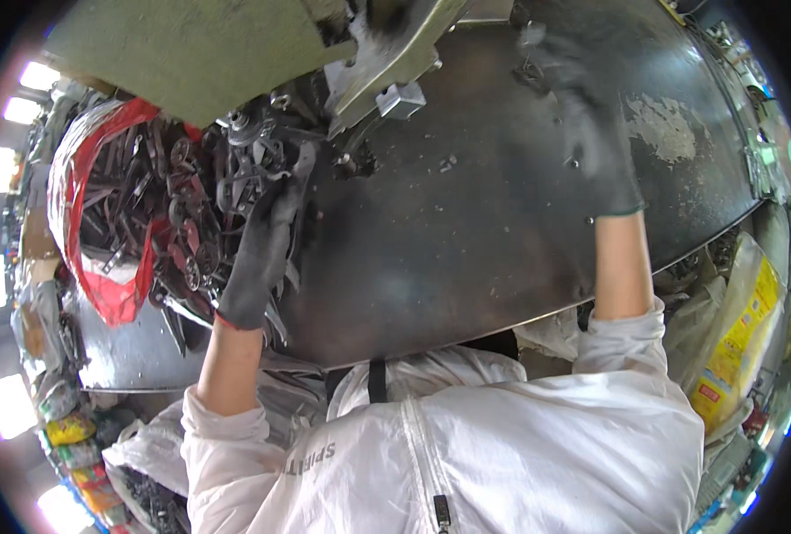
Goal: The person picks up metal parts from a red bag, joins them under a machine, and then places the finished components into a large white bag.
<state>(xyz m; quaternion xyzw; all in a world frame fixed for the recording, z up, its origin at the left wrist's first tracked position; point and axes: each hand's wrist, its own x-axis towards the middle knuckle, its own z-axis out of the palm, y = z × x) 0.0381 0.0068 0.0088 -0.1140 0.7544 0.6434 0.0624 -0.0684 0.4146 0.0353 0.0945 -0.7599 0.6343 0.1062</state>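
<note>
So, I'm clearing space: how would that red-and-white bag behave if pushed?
The bag is probably floppy, its rim creased and bent. Packed with dark metal parts, it's likely heavy. Pushing might spill more, since parts lie outside its opening.

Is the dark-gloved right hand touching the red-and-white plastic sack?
Apart: the head view shows dark metal tabletop between right hand and sack.

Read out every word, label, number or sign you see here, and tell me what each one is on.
White jacket, chest: one line of grey lettering; I won't copy it out.
Dark zip pull on the jacket: a pale marking, too small to read.
Yellow-printed bag at right: small print and a red patch, too small to read reliably.
Colourful packages at lower left: too blurred to read.
</note>
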